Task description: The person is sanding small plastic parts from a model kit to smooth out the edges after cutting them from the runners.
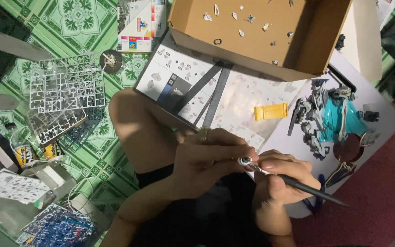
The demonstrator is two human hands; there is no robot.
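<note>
A small part is pinched in the left hand; a brush, gripped by the right hand, is best steadied with hands braced together.

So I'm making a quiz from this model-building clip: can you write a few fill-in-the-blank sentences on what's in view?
1. The right hand holds a thin dark ____.
2. The left hand pinches a small model part and wears a ____.
3. The small yellow piece lies on the instruction ____.
4. Tiny loose parts lie inside the open ____ box.

Missing: tool; ring; sheet; cardboard
</note>
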